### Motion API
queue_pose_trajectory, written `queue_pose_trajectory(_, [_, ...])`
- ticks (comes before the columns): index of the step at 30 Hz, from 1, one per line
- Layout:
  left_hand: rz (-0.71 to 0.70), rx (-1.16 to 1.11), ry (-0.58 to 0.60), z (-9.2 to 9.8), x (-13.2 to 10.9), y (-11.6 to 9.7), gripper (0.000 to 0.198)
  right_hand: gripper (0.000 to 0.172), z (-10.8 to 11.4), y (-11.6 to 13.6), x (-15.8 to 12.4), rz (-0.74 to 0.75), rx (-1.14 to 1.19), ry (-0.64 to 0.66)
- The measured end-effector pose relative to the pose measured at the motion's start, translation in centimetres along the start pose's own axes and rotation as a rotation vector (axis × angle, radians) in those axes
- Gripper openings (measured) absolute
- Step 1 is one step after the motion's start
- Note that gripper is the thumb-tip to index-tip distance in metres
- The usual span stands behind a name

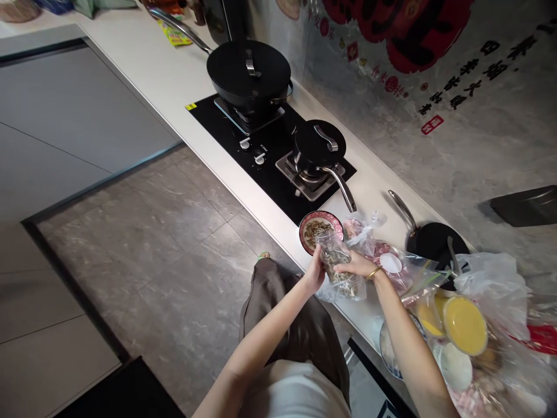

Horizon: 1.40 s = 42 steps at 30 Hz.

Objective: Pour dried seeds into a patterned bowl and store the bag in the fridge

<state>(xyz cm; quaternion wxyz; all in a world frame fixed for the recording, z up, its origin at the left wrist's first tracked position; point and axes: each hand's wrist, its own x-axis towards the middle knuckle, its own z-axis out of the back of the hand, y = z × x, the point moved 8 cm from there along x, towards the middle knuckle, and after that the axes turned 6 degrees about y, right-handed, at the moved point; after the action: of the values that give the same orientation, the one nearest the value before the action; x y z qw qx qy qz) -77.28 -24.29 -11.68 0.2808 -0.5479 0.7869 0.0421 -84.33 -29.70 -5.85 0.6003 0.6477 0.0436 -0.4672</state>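
Note:
Between my two hands is a clear plastic bag point(340, 264) with small greyish-brown dried pieces inside. My left hand point(317, 271) grips its left side, while my right hand point(355, 265) has fingers and thumb closed round its right side. The bag's upper end overlaps the near rim of a pink-and-white patterned bowl point(327, 217). Brown pieces point(315, 231) of a similar kind lie in that bowl. What exactly the pieces are I cannot make out. Just right of the bowl sits a knotted plastic bag point(360, 229) with pinkish contents.
A lidded black saucepan point(315, 145) and a larger lidded wok point(248, 69) stand on the black gas hob point(270, 180); the saucepan's handle points toward the bowl. To the right are a black frying pan point(435, 244), bagged meat point(387, 255), yellow-lidded tubs point(465, 325) and crumpled plastic bags point(496, 287).

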Motion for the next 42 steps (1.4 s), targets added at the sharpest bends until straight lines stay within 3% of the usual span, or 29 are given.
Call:
queue_pose_trajectory(2, [0.043,-0.016,-0.022,0.5,0.1,0.8,0.042,0.039,0.1,-0.3,-0.1,-0.016,-0.012,0.032])
queue_pose_trajectory(8, [-0.068,-0.055,-0.068,1.4,0.8,0.5,0.033,0.052,0.4,-0.8,0.3,-0.04,-0.064,0.011])
queue_pose_trajectory(11, [-0.058,0.007,-0.031,1.0,0.9,0.1,0.035,0.05,-0.1,-0.9,0.4,-0.052,-0.053,0.015])
queue_pose_trajectory(16, [-0.09,0.072,-0.007,-0.2,0.7,-0.8,0.041,0.063,0.6,0.1,-0.6,0.039,0.052,-0.039])
queue_pose_trajectory(19, [-0.034,0.031,0.018,-0.6,0.5,-0.5,0.047,0.061,1.3,-0.6,-1.0,-0.025,0.109,-0.016])
queue_pose_trajectory(22, [0.027,0.009,0.055,-0.6,0.4,0.2,0.038,0.056,1.6,-1.5,-0.8,-0.094,0.18,0.021])
queue_pose_trajectory(28, [-0.041,-0.005,-0.008,0.4,0.7,0.0,0.028,0.054,1.5,-1.5,0.2,-0.063,0.155,-0.027])
queue_pose_trajectory(34, [0.007,0.111,-0.06,1.1,0.7,0.1,0.027,0.064,0.7,-1.7,-1.2,-0.032,0.075,-0.019])
queue_pose_trajectory(42, [-0.016,0.131,0.013,-0.8,1.1,1.0,0.037,0.057,1.4,-2.1,-2.0,-0.033,0.167,-0.045])
